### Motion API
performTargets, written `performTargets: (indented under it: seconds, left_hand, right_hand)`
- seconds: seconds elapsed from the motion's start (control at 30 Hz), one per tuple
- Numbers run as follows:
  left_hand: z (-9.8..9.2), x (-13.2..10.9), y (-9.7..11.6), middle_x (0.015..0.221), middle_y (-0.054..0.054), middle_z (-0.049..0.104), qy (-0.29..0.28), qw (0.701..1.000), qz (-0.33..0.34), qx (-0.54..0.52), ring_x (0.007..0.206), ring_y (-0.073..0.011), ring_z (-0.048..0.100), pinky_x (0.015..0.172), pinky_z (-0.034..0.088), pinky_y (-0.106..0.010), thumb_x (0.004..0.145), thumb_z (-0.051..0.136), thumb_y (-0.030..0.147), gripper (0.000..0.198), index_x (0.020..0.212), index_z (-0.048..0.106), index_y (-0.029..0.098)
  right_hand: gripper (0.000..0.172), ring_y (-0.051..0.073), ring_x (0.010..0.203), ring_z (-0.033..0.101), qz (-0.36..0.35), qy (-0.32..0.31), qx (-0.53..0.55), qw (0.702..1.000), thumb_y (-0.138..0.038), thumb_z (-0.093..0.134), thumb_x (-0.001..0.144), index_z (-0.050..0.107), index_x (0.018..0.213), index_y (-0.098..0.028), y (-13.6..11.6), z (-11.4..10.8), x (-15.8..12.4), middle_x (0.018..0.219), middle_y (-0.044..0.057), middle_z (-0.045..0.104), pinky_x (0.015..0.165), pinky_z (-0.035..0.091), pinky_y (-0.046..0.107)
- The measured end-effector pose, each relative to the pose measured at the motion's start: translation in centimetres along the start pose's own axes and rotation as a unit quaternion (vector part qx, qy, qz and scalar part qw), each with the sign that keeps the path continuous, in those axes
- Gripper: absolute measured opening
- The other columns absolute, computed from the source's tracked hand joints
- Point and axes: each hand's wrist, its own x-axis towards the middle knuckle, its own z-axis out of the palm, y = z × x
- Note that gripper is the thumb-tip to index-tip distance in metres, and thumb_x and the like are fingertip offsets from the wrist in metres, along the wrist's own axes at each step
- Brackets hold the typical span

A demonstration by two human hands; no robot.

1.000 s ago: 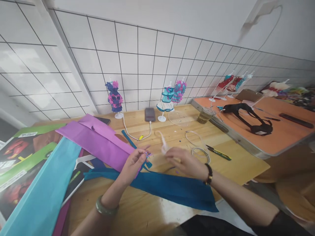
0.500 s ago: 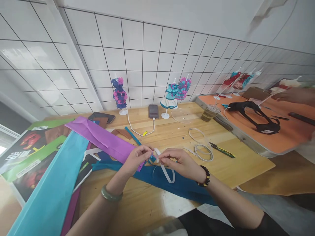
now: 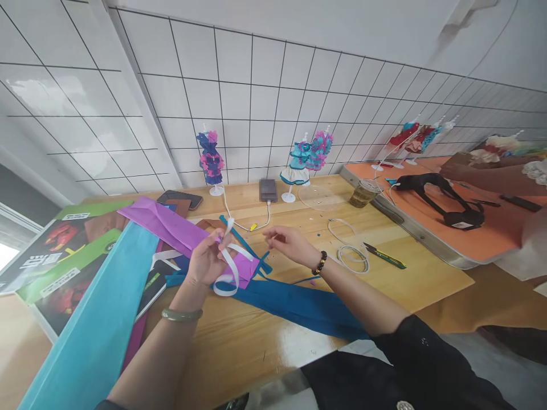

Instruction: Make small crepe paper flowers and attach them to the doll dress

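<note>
My left hand is closed on a curling white strip, a ribbon or tape, whose loops hang down to the right of the fingers. Below it lies a folded purple sheet of crepe-like paper or cloth. My right hand hovers over the table with fingers loosely bent and apart, nothing visible in them. Just under its fingertips are thin blue strips. A wide dark blue sheet stretches across the table in front of me, and a light blue one hangs over the left side.
Small dress forms in ruffled outfits stand along the tiled wall. A power bank with a white cable, a cable coil, a cutter knife and a cup sit on the table. At right, another person's arm reaches over an orange table.
My hands have drawn apart. The left moved left and up with the white strip; the right let go of it and moved up toward the thin blue strips.
</note>
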Motion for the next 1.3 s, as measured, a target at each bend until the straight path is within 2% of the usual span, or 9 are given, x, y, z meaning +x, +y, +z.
performTargets:
  seconds: [0.13,0.23,0.43,0.5,0.63,0.77,0.93,1.1,1.3]
  left_hand:
    - [-0.7,0.1,0.8,0.056,0.006,0.036,0.012,0.999,0.036,-0.008,0.041,-0.0018,0.032,0.045,0.034,-0.017,0.070,0.054,0.015,0.006,0.073,0.049,0.015]
    - [-0.9,0.1,0.8,0.055,0.006,0.037,0.008,0.999,0.030,0.008,0.040,-0.0020,0.032,0.045,0.034,-0.017,0.071,0.054,0.015,0.010,0.080,0.051,0.016]
    - [-1.4,0.1,0.5,0.058,0.004,0.048,0.013,0.999,0.011,0.038,0.048,-0.0044,0.041,0.047,0.036,-0.017,0.068,0.060,0.013,0.041,0.108,0.052,0.014]
    - [-1.8,0.2,0.2,0.058,0.002,0.052,0.009,0.999,0.019,0.046,0.051,-0.0057,0.044,0.051,0.039,-0.019,0.067,0.064,0.015,0.037,0.104,0.056,0.012]
    - [-2.4,0.5,0.0,0.058,0.000,0.055,0.011,0.998,0.048,0.035,0.053,-0.0069,0.047,0.054,0.040,-0.022,0.065,0.068,0.017,0.015,0.078,0.062,0.014]
    - [-2.0,0.3,0.1,0.062,0.000,0.055,0.001,0.999,0.045,0.029,0.054,-0.0061,0.046,0.055,0.040,-0.021,0.066,0.067,0.016,0.010,0.074,0.061,0.015]
    - [-0.2,-0.2,-0.8,0.105,-0.011,0.058,-0.044,0.992,-0.021,0.118,0.062,-0.0081,0.052,0.061,0.042,-0.026,0.070,0.062,0.015,0.003,0.070,0.061,0.012]
    - [0.7,-0.5,-1.7,0.106,-0.013,0.059,-0.103,0.961,-0.121,0.226,0.057,-0.0080,0.054,0.063,0.043,-0.028,0.069,0.064,0.015,0.006,0.073,0.062,0.011]
    - [0.8,-0.7,-1.6,0.096,-0.013,0.064,-0.134,0.916,-0.211,0.313,0.062,-0.0110,0.058,0.057,0.044,-0.023,0.066,0.066,0.020,0.012,0.073,0.062,0.011]
  right_hand:
    - [0.026,0.015,0.082,0.055,-0.072,-0.088,-0.237,0.965,-0.012,0.049,0.079,0.059,0.102,-0.016,2.6,1.5,-0.3,0.094,0.008,0.057,0.075,0.043,0.028]
    - [0.017,0.017,0.081,0.054,-0.074,-0.122,-0.300,0.943,-0.014,0.049,0.080,0.062,0.090,-0.013,3.1,2.0,-0.6,0.086,0.009,0.055,0.074,0.042,0.028]
    - [0.014,0.014,0.076,0.053,-0.047,-0.110,-0.279,0.953,-0.013,0.046,0.081,0.060,0.079,-0.013,3.1,0.0,-1.3,0.082,0.007,0.057,0.071,0.040,0.025]
    - [0.013,0.012,0.074,0.053,-0.036,-0.103,-0.263,0.959,-0.014,0.046,0.080,0.059,0.078,-0.014,3.0,-1.0,-1.7,0.081,0.006,0.058,0.069,0.041,0.024]
    - [0.016,0.012,0.067,0.056,0.011,-0.086,-0.206,0.975,-0.019,0.042,0.082,0.057,0.079,-0.015,2.7,-2.9,-2.7,0.075,0.004,0.062,0.061,0.042,0.023]
    - [0.016,0.013,0.066,0.058,0.070,-0.062,-0.098,0.991,-0.025,0.045,0.080,0.059,0.078,-0.016,1.7,-4.2,-3.7,0.071,0.002,0.065,0.061,0.043,0.024]
    - [0.015,0.012,0.065,0.059,0.043,-0.053,-0.119,0.991,-0.025,0.048,0.079,0.062,0.078,-0.018,-1.1,-3.7,-4.0,0.072,0.002,0.066,0.061,0.043,0.024]
    - [0.015,0.013,0.070,0.057,-0.033,-0.037,-0.184,0.982,-0.022,0.047,0.081,0.062,0.081,-0.018,-2.9,-3.0,-3.8,0.079,0.003,0.065,0.064,0.043,0.024]
    - [0.015,0.012,0.068,0.054,-0.055,0.013,-0.220,0.974,-0.023,0.045,0.083,0.059,0.080,-0.018,-2.6,-3.9,-4.1,0.076,0.004,0.060,0.060,0.042,0.024]
